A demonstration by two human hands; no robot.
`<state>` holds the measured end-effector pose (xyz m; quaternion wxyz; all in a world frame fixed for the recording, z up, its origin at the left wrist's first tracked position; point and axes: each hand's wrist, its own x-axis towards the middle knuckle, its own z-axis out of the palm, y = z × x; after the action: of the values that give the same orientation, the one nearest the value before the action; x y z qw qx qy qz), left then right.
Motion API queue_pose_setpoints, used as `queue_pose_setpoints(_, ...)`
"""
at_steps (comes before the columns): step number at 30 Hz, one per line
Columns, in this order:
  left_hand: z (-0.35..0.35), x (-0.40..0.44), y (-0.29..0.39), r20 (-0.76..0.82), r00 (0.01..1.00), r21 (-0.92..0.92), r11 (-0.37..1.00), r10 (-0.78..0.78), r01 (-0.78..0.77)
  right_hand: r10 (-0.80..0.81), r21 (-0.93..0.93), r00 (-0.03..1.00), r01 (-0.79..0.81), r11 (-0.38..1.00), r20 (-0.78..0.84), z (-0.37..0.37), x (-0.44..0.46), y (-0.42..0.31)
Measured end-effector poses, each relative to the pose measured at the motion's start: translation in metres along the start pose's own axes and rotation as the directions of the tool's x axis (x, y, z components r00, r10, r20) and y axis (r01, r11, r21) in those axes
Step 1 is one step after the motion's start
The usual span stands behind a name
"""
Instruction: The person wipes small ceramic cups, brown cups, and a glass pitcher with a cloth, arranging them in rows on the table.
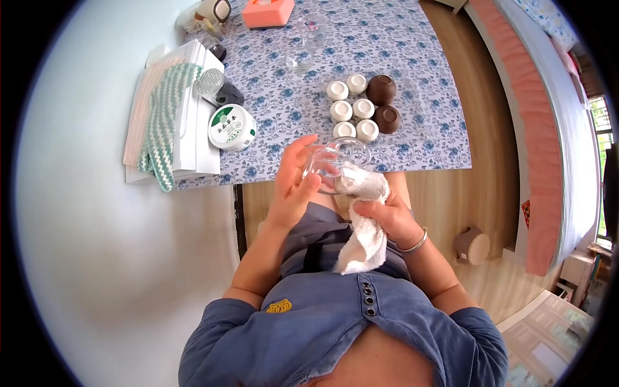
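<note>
Glass vessel (330,169) grasped by left hand (294,184); right hand (394,219) clutches white cloth (365,240) against it.

1 clear glass vessel (330,171), 1 crumpled white cloth (366,235) touching.

White tub lid (227,126) bears small, blurred Chinese characters.

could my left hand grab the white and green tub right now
Probably not: your left hand is busy holding the clear glass vessel, though the way to the tub looks open.
</note>
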<state>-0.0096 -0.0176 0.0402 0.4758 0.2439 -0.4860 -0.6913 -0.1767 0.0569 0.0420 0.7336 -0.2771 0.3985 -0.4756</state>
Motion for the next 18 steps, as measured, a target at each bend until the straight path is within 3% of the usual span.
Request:
queue_pose_setpoints(2, -0.01, 0.0, -0.004, 0.009, 0.998, 0.102, 0.993, -0.059, 0.058, 0.017, -0.062, 1.0, -0.015, 0.998, 0.026, -0.001, -0.002, 0.001)
queue_pose_setpoints(3, -0.011, -0.001, -0.004, 0.004, 0.993, 0.206, 0.972, -0.114, 0.111, -0.097, -0.252, 0.995, 0.102, 0.962, 0.032, 0.002, 0.0, 0.007)
queue_pose_setpoints(4, -0.01, -0.002, -0.004, 0.004, 0.994, 0.206, 0.972, -0.111, 0.108, -0.208, -0.431, 0.976, 0.216, 0.876, 0.065, 0.003, 0.003, 0.011)
queue_pose_setpoints(5, -0.008, -0.004, -0.002, -0.071, 0.966, 0.109, 0.961, -0.247, 0.253, -0.211, -0.431, 0.975, 0.219, 0.875, 0.067, -0.003, 0.006, 0.014)
queue_pose_setpoints(6, -0.007, -0.005, -0.001, -0.132, 0.914, 0.001, 0.922, -0.384, 0.388, -0.393, -0.714, 0.899, 0.405, 0.571, 0.196, -0.009, 0.011, 0.011)
queue_pose_setpoints(7, -0.01, -0.006, -0.004, -0.132, 0.913, 0.001, 0.921, -0.385, 0.389, -0.488, -0.853, 0.787, 0.501, 0.148, 0.378, -0.015, 0.015, 0.007)
queue_pose_setpoints(8, -0.017, -0.008, -0.009, -0.092, 0.836, -0.14, 0.838, -0.541, 0.528, -0.508, -0.848, 0.75, 0.525, 0.07, 0.423, -0.02, 0.015, 0.002)
queue_pose_setpoints(9, -0.017, -0.007, -0.007, -0.028, 0.737, -0.269, 0.716, -0.675, 0.645, -0.51, -0.849, 0.75, 0.523, 0.07, 0.42, -0.021, 0.016, 0.002)
queue_pose_setpoints(10, -0.015, -0.008, -0.006, -0.025, 0.737, -0.266, 0.715, -0.675, 0.646, -0.539, -0.825, 0.73, 0.554, 0.107, 0.421, -0.023, 0.017, 0.002)
queue_pose_setpoints(12, -0.003, -0.013, -0.004, -0.13, 0.853, -0.112, 0.863, -0.505, 0.493, -0.567, -0.799, 0.709, 0.584, 0.141, 0.419, -0.022, 0.016, 0.003)
queue_pose_setpoints(13, 0.005, -0.014, -0.008, -0.131, 0.853, -0.114, 0.862, -0.505, 0.493, -0.537, -0.734, 0.789, 0.55, 0.399, 0.3, -0.019, 0.013, 0.004)
queue_pose_setpoints(14, 0.014, -0.014, -0.012, -0.211, 0.949, 0.046, 0.967, -0.235, 0.25, -0.467, -0.612, 0.863, 0.478, 0.63, 0.193, -0.015, 0.009, 0.005)
queue_pose_setpoints(15, 0.018, -0.015, -0.014, -0.239, 0.969, 0.222, 0.975, 0.062, -0.008, -0.466, -0.612, 0.863, 0.478, 0.63, 0.195, -0.012, 0.007, 0.004)
queue_pose_setpoints(17, 0.005, -0.02, -0.013, -0.169, 0.986, 0.292, 0.956, 0.012, 0.039, -0.336, -0.546, 0.932, 0.353, 0.76, 0.135, -0.007, 0.005, 0.002)
queue_pose_setpoints(18, -0.001, -0.021, -0.009, -0.1, 0.994, 0.362, 0.929, -0.049, 0.082, -0.338, -0.545, 0.932, 0.354, 0.76, 0.134, -0.009, 0.005, 0.005)
